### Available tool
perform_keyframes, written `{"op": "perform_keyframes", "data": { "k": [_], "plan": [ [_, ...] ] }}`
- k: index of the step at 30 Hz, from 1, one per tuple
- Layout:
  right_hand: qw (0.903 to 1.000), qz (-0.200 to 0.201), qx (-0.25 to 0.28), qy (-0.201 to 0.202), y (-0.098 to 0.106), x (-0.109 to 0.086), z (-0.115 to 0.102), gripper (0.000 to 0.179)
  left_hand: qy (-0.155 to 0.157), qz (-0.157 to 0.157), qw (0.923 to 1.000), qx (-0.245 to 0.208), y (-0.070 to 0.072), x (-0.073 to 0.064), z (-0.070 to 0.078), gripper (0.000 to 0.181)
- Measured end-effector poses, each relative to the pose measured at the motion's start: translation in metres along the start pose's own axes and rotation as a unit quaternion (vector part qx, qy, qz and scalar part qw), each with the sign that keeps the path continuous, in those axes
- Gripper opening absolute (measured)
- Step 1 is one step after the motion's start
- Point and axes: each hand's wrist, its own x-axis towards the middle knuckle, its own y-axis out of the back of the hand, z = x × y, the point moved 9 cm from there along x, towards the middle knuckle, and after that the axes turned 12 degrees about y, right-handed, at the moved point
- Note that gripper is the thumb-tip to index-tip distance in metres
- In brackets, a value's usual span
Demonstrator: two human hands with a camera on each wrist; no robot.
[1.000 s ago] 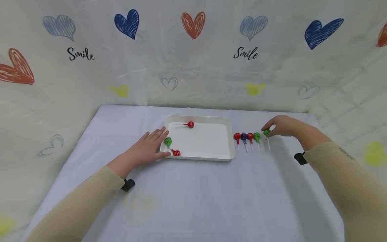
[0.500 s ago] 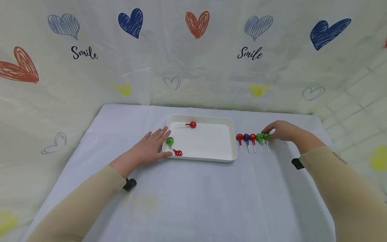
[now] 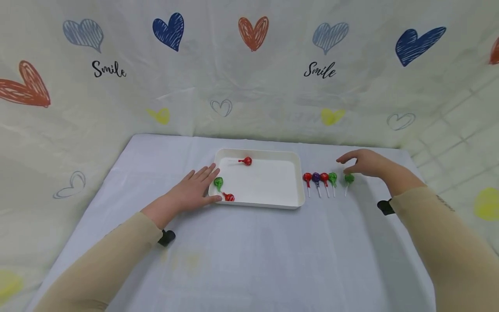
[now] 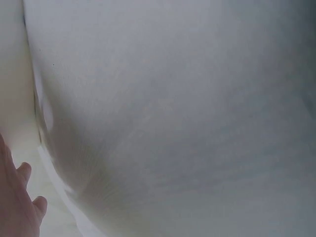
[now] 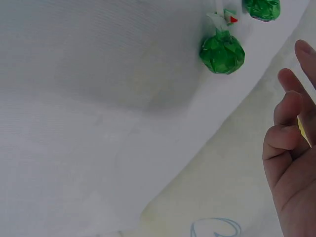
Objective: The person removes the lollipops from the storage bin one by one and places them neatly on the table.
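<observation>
My left hand (image 3: pixel 191 190) rests with spread fingers on the left edge of a white tray (image 3: pixel 269 182). Inside the tray lie a green lollipop (image 3: pixel 218 182) and a red-and-white lollipop (image 3: pixel 228 197) beside that hand, and a red lollipop (image 3: pixel 247 161) near the back. My right hand (image 3: pixel 364 162) hovers with thumb and fingers apart, holding nothing, just above a green lollipop (image 3: pixel 349 178) on the cloth; the right wrist view shows this green lollipop (image 5: pixel 222 52) apart from the fingers. To its left stands a row: green (image 3: pixel 332 178), red (image 3: pixel 325 177), purple (image 3: pixel 316 177) and red lollipops (image 3: pixel 307 177), sticks toward me.
A white cloth (image 3: pixel 249 251) covers the table, whose back edge meets a pale backdrop (image 3: pixel 273 86) printed with hearts and "Smile". The left wrist view holds mostly cloth, with part of the left hand (image 4: pixel 19 197) at its lower left.
My right hand brought the rightmost green lollipop toward the row, then let go and rose. That lollipop now lies slightly apart from the row. The left hand stays on the tray.
</observation>
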Motion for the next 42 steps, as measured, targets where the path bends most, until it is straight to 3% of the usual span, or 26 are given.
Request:
{"op": "perform_keyframes", "data": {
  "k": [7, 14, 19, 42],
  "plan": [
    [1.0000, 0.002, 0.002, -0.009, 0.007, -0.003, -0.005, 0.051, -0.002, 0.005, 1.0000, -0.001, 0.001, -0.002, 0.000, 0.097],
    [0.9959, -0.055, 0.034, -0.063, -0.020, -0.005, 0.023, 0.050, -0.003, -0.002, 1.0000, -0.003, 0.003, -0.003, 0.001, 0.098],
    [0.9934, -0.060, 0.050, -0.084, -0.029, -0.004, 0.028, 0.043, -0.004, -0.003, 1.0000, -0.003, 0.003, -0.003, 0.001, 0.097],
    [0.9962, -0.041, 0.062, -0.044, -0.026, -0.003, 0.010, 0.046, -0.008, -0.003, 1.0000, -0.004, 0.001, -0.001, 0.000, 0.097]
  ]
}}
